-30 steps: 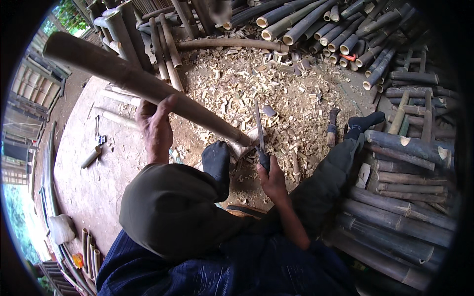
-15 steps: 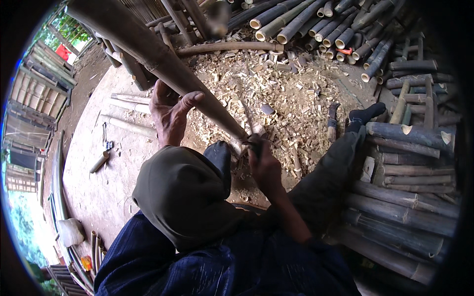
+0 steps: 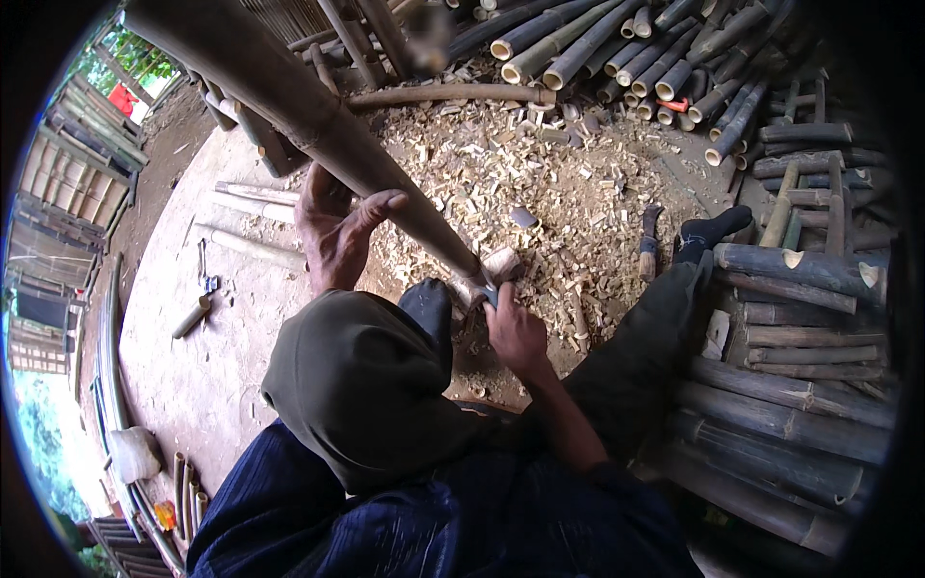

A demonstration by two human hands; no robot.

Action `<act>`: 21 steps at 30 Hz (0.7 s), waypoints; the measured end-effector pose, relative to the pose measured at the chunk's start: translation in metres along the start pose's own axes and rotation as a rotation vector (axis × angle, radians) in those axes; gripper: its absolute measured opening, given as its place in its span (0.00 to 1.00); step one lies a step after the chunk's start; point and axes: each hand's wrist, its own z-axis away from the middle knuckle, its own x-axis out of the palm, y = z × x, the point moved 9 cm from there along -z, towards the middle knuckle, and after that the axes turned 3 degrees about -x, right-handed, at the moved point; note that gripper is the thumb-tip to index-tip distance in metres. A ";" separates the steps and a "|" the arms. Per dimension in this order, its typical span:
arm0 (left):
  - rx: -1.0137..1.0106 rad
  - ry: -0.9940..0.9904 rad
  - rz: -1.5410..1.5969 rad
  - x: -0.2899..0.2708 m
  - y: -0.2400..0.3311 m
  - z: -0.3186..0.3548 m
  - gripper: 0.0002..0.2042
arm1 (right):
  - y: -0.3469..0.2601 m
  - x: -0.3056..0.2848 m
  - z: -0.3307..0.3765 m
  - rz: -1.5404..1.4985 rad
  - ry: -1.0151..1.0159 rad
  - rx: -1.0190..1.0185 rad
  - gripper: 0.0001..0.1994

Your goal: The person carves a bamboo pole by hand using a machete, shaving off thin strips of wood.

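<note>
A long brown bamboo pole (image 3: 371,169) slants from the upper left down to the floor between my legs. My left hand (image 3: 337,241) cradles it from the left side, thumb stretched up along it and some fingers hidden behind it. At the pole's lower end, my right hand (image 3: 518,332) is closed round a small grey-blue hand tool (image 3: 490,296). The tool touches or nearly touches the pole's end; its exact kind is not clear. A pale wooden block (image 3: 502,262) lies right beside that end.
Bamboo chips (image 3: 578,212) cover the floor ahead. A wooden-handled tool (image 3: 648,243) lies by my right foot (image 3: 715,232). Cut bamboo tubes (image 3: 665,72) are piled at the far right, with bamboo frames (image 3: 809,270) on the right. Pale bamboo strips (image 3: 255,246) lie left.
My right hand has turned and shifted slightly down at the pole's end, leaving the pale block more exposed. My left hand and the pole have moved only slightly.
</note>
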 end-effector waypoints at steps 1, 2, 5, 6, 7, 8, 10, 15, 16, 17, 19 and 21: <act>0.006 0.013 -0.006 -0.003 0.005 0.002 0.26 | 0.026 0.021 0.003 -0.030 0.019 0.007 0.21; 0.007 -0.007 0.037 0.005 -0.004 -0.002 0.26 | 0.060 0.030 0.001 -0.042 0.059 0.032 0.22; -0.011 0.009 -0.006 -0.009 0.001 0.003 0.26 | 0.030 0.001 0.013 -0.167 0.068 0.049 0.20; -0.015 0.018 -0.002 -0.012 0.000 0.004 0.26 | 0.018 -0.023 0.019 -0.218 0.120 0.032 0.20; -0.017 0.019 -0.003 -0.014 -0.001 0.005 0.26 | 0.001 -0.044 0.024 -0.277 0.173 0.014 0.20; -0.017 0.013 -0.002 -0.013 -0.001 0.004 0.26 | -0.011 -0.059 0.027 -0.340 0.234 -0.003 0.20; -0.022 0.007 0.002 -0.010 -0.001 0.005 0.26 | -0.026 -0.068 0.035 -0.491 0.451 -0.163 0.17; -0.035 0.002 0.047 -0.007 -0.006 0.004 0.25 | 0.041 0.046 0.018 -0.051 0.076 0.110 0.22; -0.025 0.009 0.053 -0.009 -0.002 0.005 0.25 | 0.049 0.043 0.012 -0.065 0.082 0.113 0.23; -0.028 0.012 0.053 -0.012 -0.001 0.007 0.25 | 0.053 0.044 0.014 -0.110 -0.005 0.212 0.22; -0.072 0.010 0.104 -0.013 -0.023 0.005 0.25 | 0.046 0.012 0.025 -0.273 0.156 0.118 0.18; -0.074 0.059 0.121 -0.029 -0.011 0.010 0.25 | 0.024 -0.020 0.027 -0.424 0.219 0.067 0.15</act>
